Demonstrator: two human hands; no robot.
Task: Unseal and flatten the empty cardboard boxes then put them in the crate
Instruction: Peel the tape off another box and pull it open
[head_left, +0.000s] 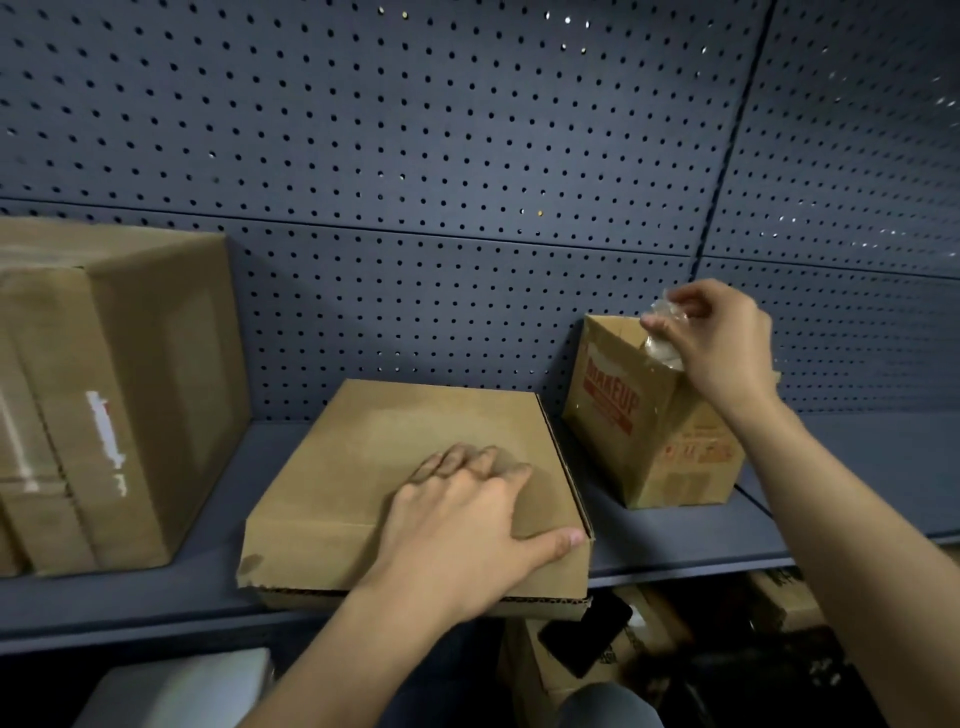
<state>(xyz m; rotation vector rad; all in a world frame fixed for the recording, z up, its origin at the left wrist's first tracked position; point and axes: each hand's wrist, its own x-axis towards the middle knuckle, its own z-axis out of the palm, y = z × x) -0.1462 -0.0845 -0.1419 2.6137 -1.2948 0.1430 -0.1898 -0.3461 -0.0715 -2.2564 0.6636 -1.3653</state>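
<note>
- My left hand (457, 514) lies flat on the lid of the flat cardboard box (358, 467). The grip is wide, with the fingers spread straight and the thumb reaching to the box's front right corner.
- That flat box sits mid-shelf, closed, its front edge overhanging the shelf (857, 499).
- My right hand (722, 343) is raised over the small printed box (618, 415). The grip is narrow, pinching a crumpled strip of clear tape (662, 338).
- The tape hangs at the printed box's top edge. I cannot tell if it is attached there.
- The printed box stands tilted just right of the flat box, against the pegboard (415, 156), red lettering on its side.
- A large taped box (119, 395) stands at the shelf's left end, well apart from the other two.
</note>
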